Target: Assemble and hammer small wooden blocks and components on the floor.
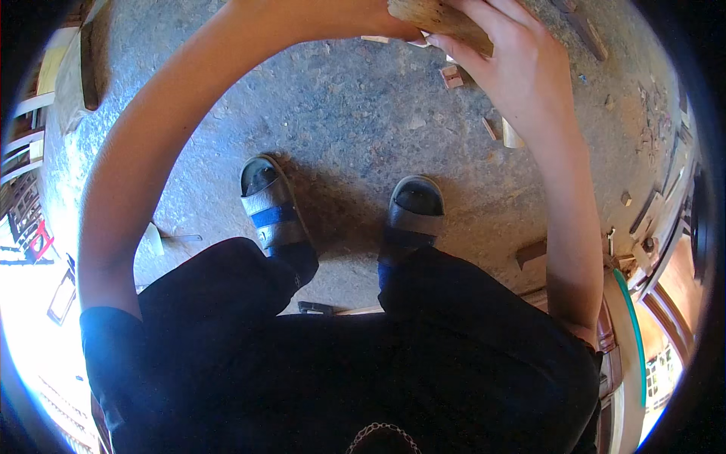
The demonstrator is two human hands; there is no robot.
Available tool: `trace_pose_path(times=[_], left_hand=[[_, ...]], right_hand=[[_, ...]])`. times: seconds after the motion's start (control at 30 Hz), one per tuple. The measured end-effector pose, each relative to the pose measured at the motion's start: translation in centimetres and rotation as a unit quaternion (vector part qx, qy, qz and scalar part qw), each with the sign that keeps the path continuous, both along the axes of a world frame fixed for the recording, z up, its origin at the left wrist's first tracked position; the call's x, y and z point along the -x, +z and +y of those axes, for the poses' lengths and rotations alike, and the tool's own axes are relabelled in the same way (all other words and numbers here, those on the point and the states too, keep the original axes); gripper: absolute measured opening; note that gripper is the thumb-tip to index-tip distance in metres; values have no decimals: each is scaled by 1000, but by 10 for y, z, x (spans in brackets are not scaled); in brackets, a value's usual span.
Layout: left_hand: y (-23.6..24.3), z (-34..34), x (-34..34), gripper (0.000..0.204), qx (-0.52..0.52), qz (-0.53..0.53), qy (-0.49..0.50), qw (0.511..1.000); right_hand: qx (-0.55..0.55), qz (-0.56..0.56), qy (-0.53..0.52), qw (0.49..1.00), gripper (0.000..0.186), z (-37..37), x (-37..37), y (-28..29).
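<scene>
I look straight down at my own body while standing. Both arms reach forward to the top of the picture. My right hand (514, 60) has its fingers wrapped over a brown piece of wood (442, 19) at the top edge. My left hand (355, 19) meets the same piece from the left, mostly cut off by the frame edge, so its grip is unclear. Below are my two feet in grey sandals, the left (268, 208) with a blue strap, the right (414, 208), on a dusty concrete floor (348, 113).
Small wood offcuts (452, 76) and chips (510, 136) lie scattered on the floor under my hands. A dark plank (88, 68) rests at the upper left. Wooden frames and boards (654, 219) crowd the right side, and a wood scrap (153, 238) lies at left.
</scene>
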State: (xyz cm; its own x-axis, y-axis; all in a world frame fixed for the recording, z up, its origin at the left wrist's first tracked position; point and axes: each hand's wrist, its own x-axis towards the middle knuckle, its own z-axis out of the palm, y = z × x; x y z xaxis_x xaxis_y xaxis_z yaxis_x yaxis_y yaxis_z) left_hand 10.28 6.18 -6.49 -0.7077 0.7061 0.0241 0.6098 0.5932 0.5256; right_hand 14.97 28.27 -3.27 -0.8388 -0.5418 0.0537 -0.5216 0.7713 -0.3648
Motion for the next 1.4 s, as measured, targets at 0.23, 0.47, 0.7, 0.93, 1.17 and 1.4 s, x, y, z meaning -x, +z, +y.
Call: trace_pose_path(times=[0.23, 0.47, 0.7, 0.93, 1.17, 1.4], left_hand=[[-1, -4, -1, 39, 38, 29, 4, 999], [4, -3, -6, 37, 6, -3, -10, 1000], [4, -4, -7, 35, 5, 16, -40, 999], [3, -5, -3, 36, 9, 29, -47, 998], [2, -11, 5, 37, -8, 58, -100, 993], [2, -8, 6, 41, 29, 40, -101, 994]], right_hand=[[23, 15, 23, 999, 34, 0, 7, -5], [14, 17, 8, 1000, 33, -5, 0, 3], [11, 3, 20, 1000, 32, -1, 2, 4], [18, -1, 0, 1000, 32, -3, -2, 4], [33, 12, -30, 999, 33, -8, -7, -3], [25, 10, -21, 999, 33, -7, -8, -5]])
